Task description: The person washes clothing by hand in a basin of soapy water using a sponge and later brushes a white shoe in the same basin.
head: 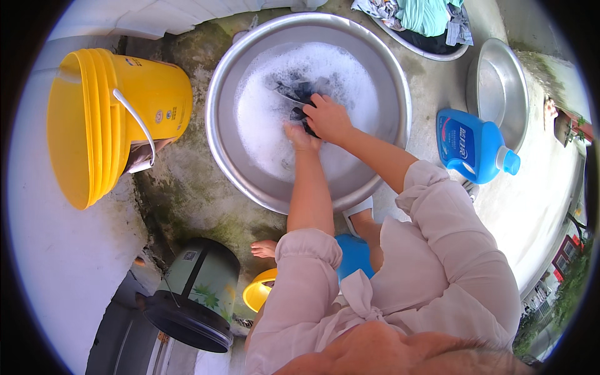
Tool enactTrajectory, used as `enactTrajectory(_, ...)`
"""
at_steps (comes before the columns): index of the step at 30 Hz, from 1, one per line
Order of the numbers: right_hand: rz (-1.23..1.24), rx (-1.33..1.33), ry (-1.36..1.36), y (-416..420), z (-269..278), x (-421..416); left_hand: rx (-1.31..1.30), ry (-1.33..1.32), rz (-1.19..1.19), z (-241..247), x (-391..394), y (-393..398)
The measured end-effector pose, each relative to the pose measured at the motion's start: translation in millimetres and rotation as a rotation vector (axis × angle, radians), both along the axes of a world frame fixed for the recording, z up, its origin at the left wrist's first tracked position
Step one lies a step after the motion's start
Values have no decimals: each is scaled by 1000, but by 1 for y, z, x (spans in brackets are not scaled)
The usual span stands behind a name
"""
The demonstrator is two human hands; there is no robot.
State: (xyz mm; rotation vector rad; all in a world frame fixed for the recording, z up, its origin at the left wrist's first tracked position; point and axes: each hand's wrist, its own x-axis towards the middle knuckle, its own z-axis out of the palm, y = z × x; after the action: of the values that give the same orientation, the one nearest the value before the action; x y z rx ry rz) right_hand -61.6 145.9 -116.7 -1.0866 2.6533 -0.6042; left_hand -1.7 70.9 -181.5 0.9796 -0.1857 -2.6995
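Both my hands are over a large metal basin (pixel 220 154) holding water covered in white suds (pixel 260 112). A dark wet cloth (pixel 298 114) hangs between them, part of it lying in the foam. My right hand (pixel 329 119) grips the cloth from above, its fingers curled over it. Lower and to the left, my left hand (pixel 302 137) holds the underside of the same cloth, palm turned up, its fingertips partly hidden by fabric and foam.
A yellow bucket (pixel 159 93) stands at the left, a green and black bucket (pixel 206 272) below it. At the right are a blue detergent bottle (pixel 471 145) and an empty metal basin (pixel 504 89). Another basin (pixel 433 55) with clothes (pixel 424 16) is at the top. A small yellow basin (pixel 258 291) sits near my foot.
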Motion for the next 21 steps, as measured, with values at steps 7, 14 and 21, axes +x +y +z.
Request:
enactTrajectory(7,-347,-53,-85,14,-6,11,-110,-93,17,7,-6,6)
enactTrajectory(14,-233,50,119,-19,-19,-66,-36,-95,96,28,-22,11)
enactTrajectory(21,-283,71,78,18,-30,-80,-1531,-510,-501,37,5,20)
